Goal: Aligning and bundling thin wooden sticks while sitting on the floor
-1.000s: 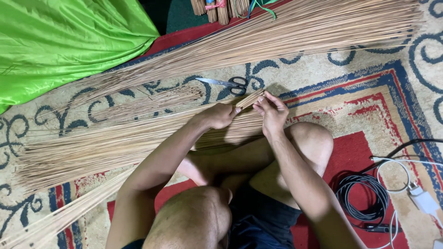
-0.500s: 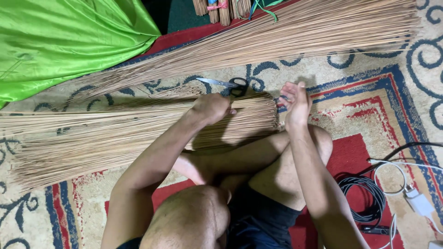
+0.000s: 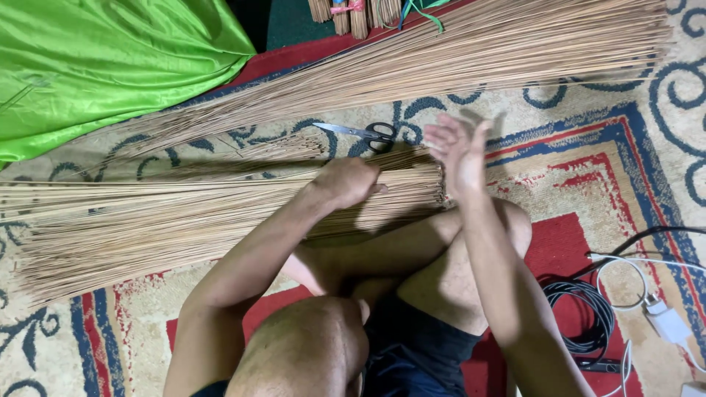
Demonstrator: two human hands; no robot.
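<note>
One stick bundle [image 3: 220, 213] under left fingers [image 3: 364, 190]

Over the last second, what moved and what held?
The right hand let go of the stick ends it was pinching and now stands open, flat against the butt end of the stick bundle. The left hand moved from pinching to pressing on top. Scissors and cables stayed put.

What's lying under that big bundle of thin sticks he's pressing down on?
The bundle of sticks lies on a patterned carpet, with its near end over the person's leg. The carpet under it is hidden.
</note>
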